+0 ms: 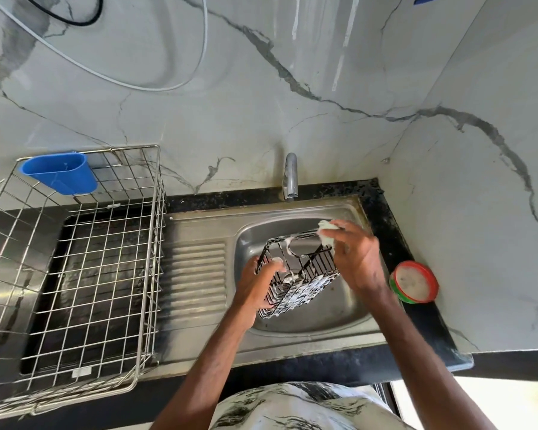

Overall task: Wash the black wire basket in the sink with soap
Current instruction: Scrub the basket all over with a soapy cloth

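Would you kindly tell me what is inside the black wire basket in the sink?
Soap foam clings to the wires of the black wire basket, and the fingers of the left hand hook over its rim. Foam and wires hide part of its bottom.

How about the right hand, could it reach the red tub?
Probably yes: the red tub sits on the counter right beside the right hand, nothing between them, though it holds a soapy scrubber.

wire basket over sink, drying rack left, soap tub right, tap behind
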`<action>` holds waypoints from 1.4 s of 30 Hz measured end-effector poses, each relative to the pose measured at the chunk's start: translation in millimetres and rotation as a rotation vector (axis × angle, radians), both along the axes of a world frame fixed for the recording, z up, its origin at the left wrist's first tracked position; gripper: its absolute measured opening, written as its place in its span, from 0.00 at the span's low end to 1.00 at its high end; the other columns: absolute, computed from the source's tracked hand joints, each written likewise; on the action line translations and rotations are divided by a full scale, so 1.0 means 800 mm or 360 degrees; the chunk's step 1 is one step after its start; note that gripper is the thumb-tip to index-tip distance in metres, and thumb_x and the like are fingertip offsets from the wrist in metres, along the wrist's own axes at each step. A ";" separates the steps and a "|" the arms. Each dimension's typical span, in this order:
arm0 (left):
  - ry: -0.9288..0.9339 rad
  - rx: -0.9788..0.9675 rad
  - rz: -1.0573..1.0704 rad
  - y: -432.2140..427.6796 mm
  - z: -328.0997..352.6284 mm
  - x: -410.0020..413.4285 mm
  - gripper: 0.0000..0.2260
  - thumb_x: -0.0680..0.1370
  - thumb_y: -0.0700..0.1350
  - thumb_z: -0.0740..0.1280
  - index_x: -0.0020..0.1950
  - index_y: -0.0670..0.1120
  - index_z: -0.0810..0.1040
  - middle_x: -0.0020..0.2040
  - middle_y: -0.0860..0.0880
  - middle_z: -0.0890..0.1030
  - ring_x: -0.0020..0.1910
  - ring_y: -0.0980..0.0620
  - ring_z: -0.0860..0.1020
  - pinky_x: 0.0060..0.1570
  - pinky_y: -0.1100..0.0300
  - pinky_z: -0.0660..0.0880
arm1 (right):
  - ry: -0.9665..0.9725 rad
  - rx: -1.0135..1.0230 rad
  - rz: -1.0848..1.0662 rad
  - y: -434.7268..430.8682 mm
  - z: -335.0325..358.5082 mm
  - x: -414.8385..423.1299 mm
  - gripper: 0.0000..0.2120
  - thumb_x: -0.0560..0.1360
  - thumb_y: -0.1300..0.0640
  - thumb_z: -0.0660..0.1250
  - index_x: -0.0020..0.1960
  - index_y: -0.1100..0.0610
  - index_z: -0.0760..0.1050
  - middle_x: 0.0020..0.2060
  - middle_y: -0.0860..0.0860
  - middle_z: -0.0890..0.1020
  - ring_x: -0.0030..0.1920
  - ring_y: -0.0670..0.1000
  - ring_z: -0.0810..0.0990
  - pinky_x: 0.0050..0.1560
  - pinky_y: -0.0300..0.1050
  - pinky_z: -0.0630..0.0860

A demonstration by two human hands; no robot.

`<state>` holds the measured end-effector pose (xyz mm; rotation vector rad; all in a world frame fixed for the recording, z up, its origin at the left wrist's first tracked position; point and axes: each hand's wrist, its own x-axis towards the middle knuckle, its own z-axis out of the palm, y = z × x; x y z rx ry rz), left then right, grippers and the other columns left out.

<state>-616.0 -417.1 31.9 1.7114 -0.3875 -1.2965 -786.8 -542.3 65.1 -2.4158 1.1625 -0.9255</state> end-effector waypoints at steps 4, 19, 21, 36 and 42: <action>0.0061 0.0008 -0.0008 0.001 0.006 0.004 0.32 0.66 0.57 0.69 0.69 0.52 0.74 0.74 0.49 0.68 0.65 0.47 0.72 0.39 0.54 0.78 | 0.0094 0.0060 -0.0210 -0.012 -0.005 -0.020 0.22 0.65 0.80 0.66 0.49 0.59 0.87 0.52 0.60 0.86 0.48 0.54 0.87 0.47 0.30 0.75; 0.0097 0.0062 0.0016 -0.006 0.029 -0.002 0.09 0.79 0.46 0.67 0.59 0.56 0.76 0.63 0.50 0.74 0.62 0.45 0.73 0.49 0.47 0.78 | 0.0062 0.0010 0.0323 0.060 0.006 0.040 0.22 0.72 0.76 0.63 0.62 0.61 0.80 0.53 0.57 0.83 0.53 0.54 0.80 0.52 0.46 0.80; 0.0111 0.0066 0.0025 -0.004 0.029 -0.001 0.13 0.81 0.46 0.65 0.65 0.51 0.75 0.67 0.47 0.72 0.62 0.44 0.72 0.44 0.50 0.77 | 0.0037 0.0013 0.0374 0.066 0.004 0.042 0.22 0.73 0.75 0.62 0.62 0.60 0.81 0.53 0.56 0.81 0.54 0.55 0.79 0.52 0.45 0.80; 0.0051 0.0106 0.0110 -0.004 0.023 0.007 0.16 0.79 0.50 0.68 0.66 0.48 0.78 0.72 0.48 0.67 0.65 0.42 0.72 0.47 0.47 0.80 | -0.0130 -0.0088 -0.0036 0.019 -0.008 0.000 0.26 0.64 0.79 0.61 0.52 0.60 0.85 0.50 0.55 0.85 0.51 0.53 0.85 0.51 0.37 0.82; 0.0088 0.0134 0.0187 -0.008 0.031 0.003 0.24 0.78 0.53 0.70 0.73 0.51 0.71 0.78 0.46 0.66 0.66 0.39 0.72 0.58 0.36 0.80 | -0.0106 -0.0109 0.0209 0.084 -0.018 0.033 0.25 0.67 0.80 0.65 0.55 0.59 0.85 0.59 0.55 0.83 0.61 0.53 0.80 0.58 0.34 0.78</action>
